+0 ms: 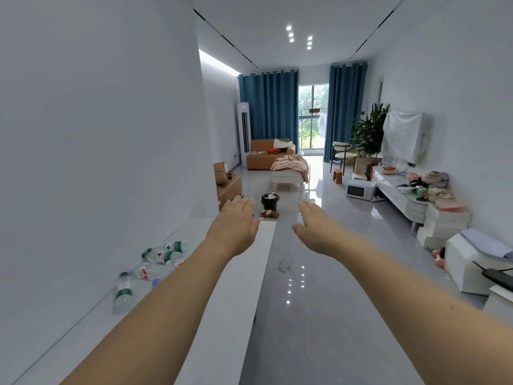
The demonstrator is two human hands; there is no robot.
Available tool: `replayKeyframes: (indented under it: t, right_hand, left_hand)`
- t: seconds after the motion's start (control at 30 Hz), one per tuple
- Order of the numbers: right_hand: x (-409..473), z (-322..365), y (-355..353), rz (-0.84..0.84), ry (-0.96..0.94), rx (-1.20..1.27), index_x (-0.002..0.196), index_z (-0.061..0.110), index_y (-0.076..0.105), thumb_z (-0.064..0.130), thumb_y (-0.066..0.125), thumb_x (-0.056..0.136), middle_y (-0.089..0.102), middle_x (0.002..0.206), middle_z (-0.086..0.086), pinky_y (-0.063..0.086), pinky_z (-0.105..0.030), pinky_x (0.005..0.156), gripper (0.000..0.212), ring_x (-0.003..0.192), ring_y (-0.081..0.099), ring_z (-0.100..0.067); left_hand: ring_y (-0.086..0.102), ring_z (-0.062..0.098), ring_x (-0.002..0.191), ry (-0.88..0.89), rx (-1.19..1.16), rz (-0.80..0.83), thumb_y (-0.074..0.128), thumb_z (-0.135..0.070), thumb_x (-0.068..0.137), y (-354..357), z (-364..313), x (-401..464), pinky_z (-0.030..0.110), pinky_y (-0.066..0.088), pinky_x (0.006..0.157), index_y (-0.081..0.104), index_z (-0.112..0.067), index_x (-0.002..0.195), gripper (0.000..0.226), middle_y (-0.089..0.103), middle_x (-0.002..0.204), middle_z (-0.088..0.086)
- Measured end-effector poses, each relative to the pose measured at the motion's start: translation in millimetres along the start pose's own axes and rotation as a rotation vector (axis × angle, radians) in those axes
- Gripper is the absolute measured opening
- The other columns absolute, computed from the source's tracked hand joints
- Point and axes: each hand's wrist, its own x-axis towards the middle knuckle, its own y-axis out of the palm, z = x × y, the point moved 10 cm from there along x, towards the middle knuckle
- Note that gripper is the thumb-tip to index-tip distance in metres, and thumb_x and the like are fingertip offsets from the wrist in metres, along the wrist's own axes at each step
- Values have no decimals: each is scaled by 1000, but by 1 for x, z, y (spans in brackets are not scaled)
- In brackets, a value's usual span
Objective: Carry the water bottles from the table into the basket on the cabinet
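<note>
A: State the condition of both hands

B: The left hand (236,222) and the right hand (315,222) are both extended forward at mid-frame, palms down, fingers straight and loosely together. Neither hand contacts or carries anything; both are spread flat and empty

A: Locate the task items

B: The water bottles (162,255) lie on their sides in a loose cluster on the white table (227,287), on the left side against the wall. One green-labelled bottle (123,291) lies nearer the camera, slightly apart from the rest. All are to the left of and below the left forearm. No basket can be identified; a long white cabinet (399,194) stands far right, its top covered in clutter

A: Why are the hands held this way?

B: Judgement: the raised, empty posture suggests no pickup is yet under way. The bottles lying flat against the wall are unlikely to roll off the table edge

A: Next requirement?

B: Probably lower the left hand toward the cluster, since it is the closer hand
</note>
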Motion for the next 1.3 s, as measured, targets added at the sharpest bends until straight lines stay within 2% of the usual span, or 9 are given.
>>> replayKeyframes:
  t: [0.23, 0.57, 0.73, 1.0, 1.2, 1.3]
  right_hand:
    - [84, -75, -29, -28, -20, -34, 142, 2, 33, 25, 40, 99, 34, 148, -16, 23, -36, 112, 49, 136, 29, -29]
    - [212, -147, -14, 24, -27, 21, 142, 3, 31, 27, 38, 100, 31, 150, -15, 20, -36, 112, 49, 138, 26, -28]
    - [303, -174, 13, 39, -50, 6, 146, 3, 26, 29, 37, 100, 23, 156, -15, 16, -37, 115, 54, 143, 18, -28]
    - [490, -223, 36, 29, -53, 1, 151, 4, 14, 30, 37, 101, 15, 160, -13, 9, -34, 117, 61, 146, 11, -26]
    - [617, -248, 33, 29, -35, -12, 152, 5, 11, 32, 36, 101, 7, 162, -11, 6, -34, 118, 64, 148, 4, -25]
    - [653, -246, 45, 59, -38, -1, 150, 2, 17, 30, 38, 100, 15, 159, -15, 11, -36, 117, 61, 147, 11, -27]
  left_hand:
    - [24, 27, 144, -16, 36, -35, 36, -32, 103, 22, -19, 108, 38, 16, 118, 32, -8, 149, 52, 34, 155, 10]
    - [36, 25, 134, -43, 83, -15, 38, -31, 101, 102, -9, 227, 43, 23, 116, 42, -11, 140, 44, 47, 143, 6]
    - [38, 27, 133, -65, 82, 26, 36, -34, 102, 168, 22, 295, 42, 26, 115, 39, -11, 143, 47, 46, 144, 8]
    - [27, 26, 143, -76, 47, 27, 34, -31, 103, 260, 88, 465, 41, 14, 118, 36, -6, 146, 51, 39, 151, 11]
    - [29, 28, 141, -88, 21, 0, 37, -33, 102, 286, 131, 579, 42, 17, 118, 37, -7, 145, 51, 41, 150, 12]
    - [28, 29, 142, -110, 15, 11, 37, -32, 102, 298, 147, 601, 42, 18, 118, 36, -6, 146, 51, 39, 151, 12]
